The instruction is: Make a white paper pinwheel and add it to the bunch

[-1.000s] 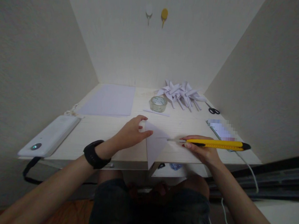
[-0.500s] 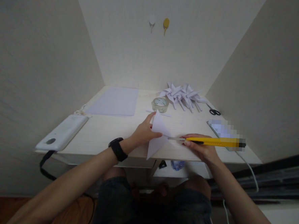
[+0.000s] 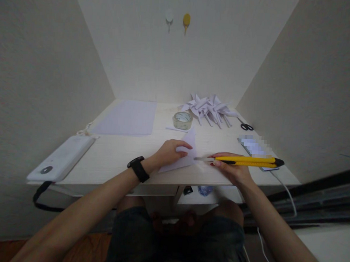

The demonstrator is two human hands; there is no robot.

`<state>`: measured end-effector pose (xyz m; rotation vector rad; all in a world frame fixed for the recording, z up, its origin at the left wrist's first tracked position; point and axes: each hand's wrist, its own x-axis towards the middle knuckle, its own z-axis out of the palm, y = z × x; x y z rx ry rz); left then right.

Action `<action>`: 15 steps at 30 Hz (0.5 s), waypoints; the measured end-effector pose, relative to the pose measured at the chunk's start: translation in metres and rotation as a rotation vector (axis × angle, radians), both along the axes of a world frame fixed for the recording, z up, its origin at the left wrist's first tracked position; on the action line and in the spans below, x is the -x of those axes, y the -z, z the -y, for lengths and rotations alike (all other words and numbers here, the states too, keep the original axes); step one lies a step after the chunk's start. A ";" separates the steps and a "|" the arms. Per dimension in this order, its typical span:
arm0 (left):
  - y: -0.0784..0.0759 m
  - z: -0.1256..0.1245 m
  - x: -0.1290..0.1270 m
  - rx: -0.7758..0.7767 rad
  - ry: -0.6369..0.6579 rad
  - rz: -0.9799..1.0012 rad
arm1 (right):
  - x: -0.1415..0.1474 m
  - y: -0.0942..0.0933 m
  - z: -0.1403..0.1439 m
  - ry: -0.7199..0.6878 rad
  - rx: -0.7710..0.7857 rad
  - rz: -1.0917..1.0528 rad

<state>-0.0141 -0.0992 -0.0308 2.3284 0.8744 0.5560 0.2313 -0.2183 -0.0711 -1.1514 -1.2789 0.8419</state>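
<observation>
My left hand [image 3: 170,153], with a black watch on its wrist, is curled over a folded piece of white paper [image 3: 187,162] and holds it near the table's front edge. Its fingertips rest on the paper's upper face, while the lower left part lies under the hand. In my right hand [image 3: 233,172] is a yellow utility knife [image 3: 247,161]. The knife lies nearly level, its blade pointing left with the tip at the paper's right edge; whether the tip touches is hard to tell.
Behind the paper stand a roll of clear tape [image 3: 182,121] and a rolled paper stick [image 3: 175,129]. Folded paper pinwheels [image 3: 207,109], black-handled scissors [image 3: 246,127] and a phone [image 3: 254,147] lie to the right. Paper sheets [image 3: 128,118] and a white device [image 3: 62,157] are on the left.
The folded paper has turned, and my left hand has shifted its grip over the top of it. The knife stays in my right hand with its tip near the paper. The whole view has shifted slightly.
</observation>
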 end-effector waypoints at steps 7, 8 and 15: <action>-0.015 -0.005 0.003 0.046 0.147 -0.039 | 0.002 -0.011 0.003 -0.020 0.029 0.062; -0.017 -0.006 0.003 0.051 0.157 -0.057 | 0.002 -0.012 0.003 -0.019 0.031 0.075; -0.021 -0.012 0.000 0.144 0.205 -0.124 | 0.005 -0.019 0.005 -0.039 0.045 0.094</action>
